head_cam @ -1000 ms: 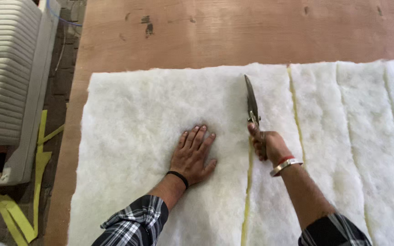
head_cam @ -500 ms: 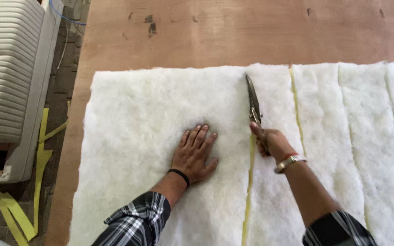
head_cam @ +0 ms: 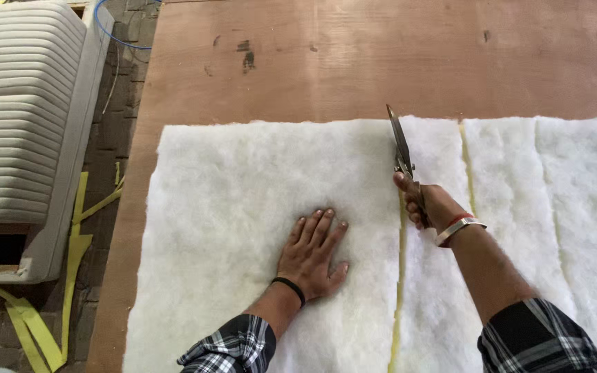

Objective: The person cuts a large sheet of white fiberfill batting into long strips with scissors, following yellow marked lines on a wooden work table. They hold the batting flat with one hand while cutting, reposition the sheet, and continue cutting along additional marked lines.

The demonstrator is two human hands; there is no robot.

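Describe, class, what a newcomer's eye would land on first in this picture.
A fluffy white sheet of wadding spreads over the brown plywood table. The left hand lies flat on it, while the right hand holds long metal shears along a cut. A ribbed grey cushion sits far left.

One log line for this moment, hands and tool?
left hand flat on white batting | right hand holds scissors | blades near far edge
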